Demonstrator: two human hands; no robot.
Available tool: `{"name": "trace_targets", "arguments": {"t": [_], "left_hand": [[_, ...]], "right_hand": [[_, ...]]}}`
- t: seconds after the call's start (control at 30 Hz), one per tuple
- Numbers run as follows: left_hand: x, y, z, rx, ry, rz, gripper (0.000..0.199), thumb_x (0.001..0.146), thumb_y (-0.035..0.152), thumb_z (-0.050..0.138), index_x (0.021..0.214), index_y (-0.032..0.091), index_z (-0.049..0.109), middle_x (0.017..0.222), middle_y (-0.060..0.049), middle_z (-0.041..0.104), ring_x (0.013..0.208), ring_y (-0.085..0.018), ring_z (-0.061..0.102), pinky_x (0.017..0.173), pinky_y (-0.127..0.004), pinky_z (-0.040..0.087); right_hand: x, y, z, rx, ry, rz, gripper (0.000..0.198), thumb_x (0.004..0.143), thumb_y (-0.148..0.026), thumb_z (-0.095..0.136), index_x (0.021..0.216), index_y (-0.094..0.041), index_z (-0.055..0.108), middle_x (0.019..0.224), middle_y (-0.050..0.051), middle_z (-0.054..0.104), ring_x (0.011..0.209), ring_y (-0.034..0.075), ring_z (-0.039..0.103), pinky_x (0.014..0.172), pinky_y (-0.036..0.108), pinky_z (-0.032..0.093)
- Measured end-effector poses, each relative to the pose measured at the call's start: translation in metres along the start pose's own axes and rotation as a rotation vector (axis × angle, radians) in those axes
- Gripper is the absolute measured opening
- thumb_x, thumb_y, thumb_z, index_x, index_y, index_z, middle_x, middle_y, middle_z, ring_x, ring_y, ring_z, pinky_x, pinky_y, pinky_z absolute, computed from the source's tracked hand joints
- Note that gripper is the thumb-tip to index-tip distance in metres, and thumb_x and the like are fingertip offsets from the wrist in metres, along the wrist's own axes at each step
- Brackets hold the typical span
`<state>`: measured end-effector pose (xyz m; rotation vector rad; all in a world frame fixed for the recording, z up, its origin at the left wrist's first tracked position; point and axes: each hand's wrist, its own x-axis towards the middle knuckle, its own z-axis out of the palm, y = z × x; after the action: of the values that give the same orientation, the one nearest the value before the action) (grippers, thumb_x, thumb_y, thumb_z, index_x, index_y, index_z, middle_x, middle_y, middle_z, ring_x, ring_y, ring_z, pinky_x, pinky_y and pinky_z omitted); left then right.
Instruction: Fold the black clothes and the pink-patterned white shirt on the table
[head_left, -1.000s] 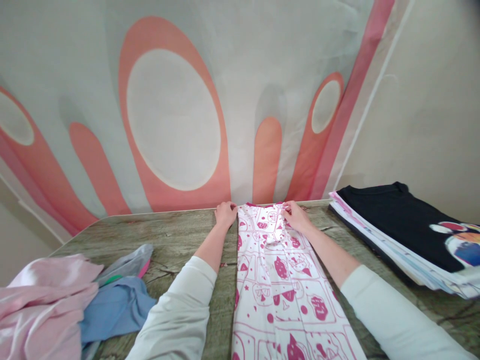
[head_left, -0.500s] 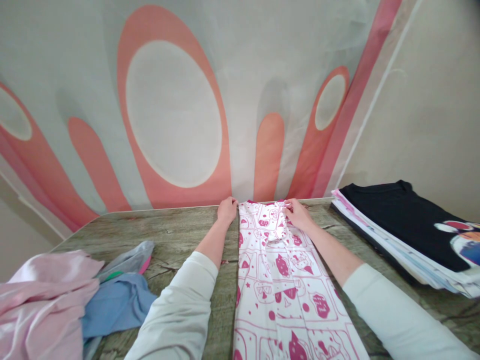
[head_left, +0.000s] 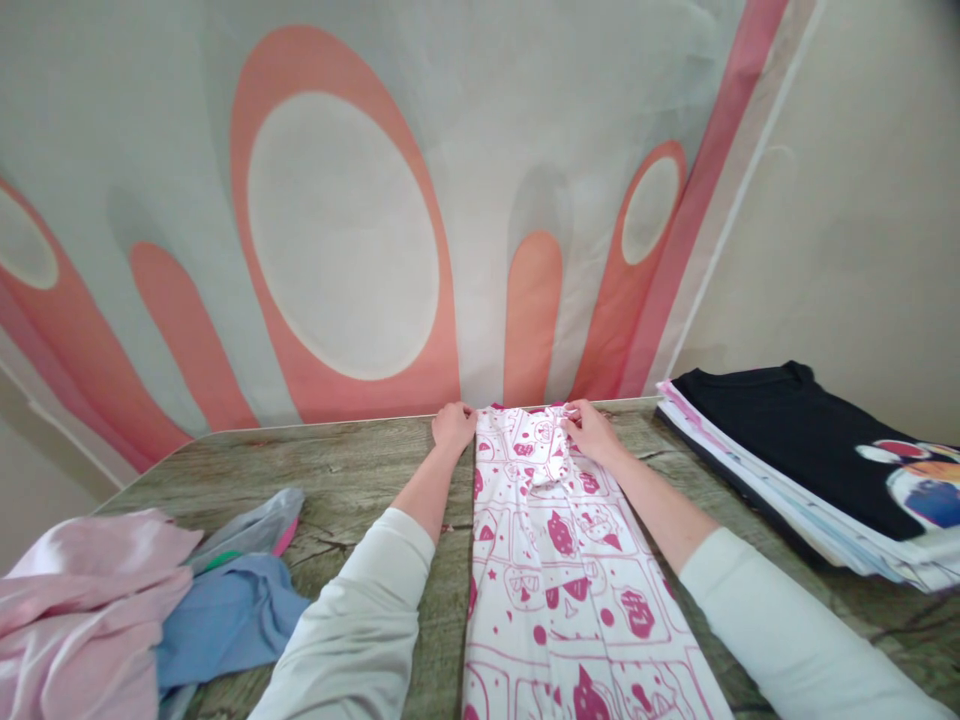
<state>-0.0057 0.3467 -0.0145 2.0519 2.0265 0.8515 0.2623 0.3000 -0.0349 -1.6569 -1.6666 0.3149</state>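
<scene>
A white garment with a magenta cartoon print (head_left: pixel 574 600) lies lengthwise in a narrow strip, its magenta-trimmed end at the table's far edge. My left hand (head_left: pixel 454 428) pinches its far left corner, thumb and fingers together. At the far right corner, my right hand (head_left: pixel 592 432) has its fingertips closed on the cloth beside a small ruffled part. The garment's near end runs out of the bottom of the view. Both forearms wear pale sleeves, one along each side of the cloth.
On the right stands a stack of folded clothes with a black T-shirt (head_left: pixel 795 450) on top. Loose pink cloth (head_left: pixel 90 620), blue cloth (head_left: pixel 232 615) and grey cloth (head_left: pixel 251 525) lie heaped at left. Behind the wooden-patterned table (head_left: pixel 322 455) rises a wall sheet (head_left: pixel 341 230).
The view has shifted slightly. Both hands stay at the garment's far corners, and the cloth lies almost as before.
</scene>
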Motion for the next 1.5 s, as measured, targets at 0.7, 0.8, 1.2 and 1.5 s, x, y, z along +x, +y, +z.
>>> {"name": "trace_targets", "arguments": {"t": [0.7, 0.8, 1.2, 1.5], "left_hand": [[-0.006, 0.014, -0.006, -0.158, 0.061, 0.069, 0.016, 0.08, 0.015, 0.052, 0.095, 0.015, 0.059, 0.098, -0.007, 0.063, 0.092, -0.017, 0.059, 0.085, -0.027, 0.042], [-0.025, 0.031, -0.014, -0.09, -0.006, 0.234, 0.017, 0.081, 0.019, 0.053, 0.097, 0.017, 0.059, 0.104, -0.007, 0.06, 0.1, -0.019, 0.055, 0.089, -0.029, 0.04], [-0.121, 0.067, -0.033, 0.013, -0.346, 0.756, 0.032, 0.09, 0.034, 0.041, 0.118, 0.022, 0.051, 0.127, -0.007, 0.051, 0.121, -0.022, 0.042, 0.101, -0.037, 0.031], [-0.139, 0.071, -0.04, -0.03, -0.23, 0.711, 0.025, 0.083, 0.019, 0.048, 0.106, 0.022, 0.058, 0.108, -0.006, 0.06, 0.103, -0.021, 0.054, 0.092, -0.033, 0.041]], "right_hand": [[0.002, 0.005, 0.004, -0.021, 0.011, 0.0, 0.024, 0.079, -0.023, 0.056, 0.102, -0.02, 0.052, 0.082, 0.002, 0.065, 0.073, 0.016, 0.06, 0.066, 0.026, 0.041], [0.002, 0.004, 0.003, -0.023, 0.007, 0.005, 0.024, 0.079, -0.023, 0.055, 0.103, -0.02, 0.052, 0.082, 0.002, 0.065, 0.073, 0.016, 0.06, 0.067, 0.026, 0.041], [0.001, 0.002, 0.0, -0.001, 0.016, 0.001, 0.024, 0.079, -0.027, 0.055, 0.102, -0.019, 0.053, 0.089, 0.005, 0.065, 0.081, 0.017, 0.06, 0.071, 0.027, 0.042], [-0.008, -0.006, -0.009, 0.059, -0.082, -0.09, 0.037, 0.074, -0.035, 0.062, 0.107, -0.022, 0.052, 0.082, 0.001, 0.064, 0.072, 0.016, 0.058, 0.065, 0.025, 0.041]]}}
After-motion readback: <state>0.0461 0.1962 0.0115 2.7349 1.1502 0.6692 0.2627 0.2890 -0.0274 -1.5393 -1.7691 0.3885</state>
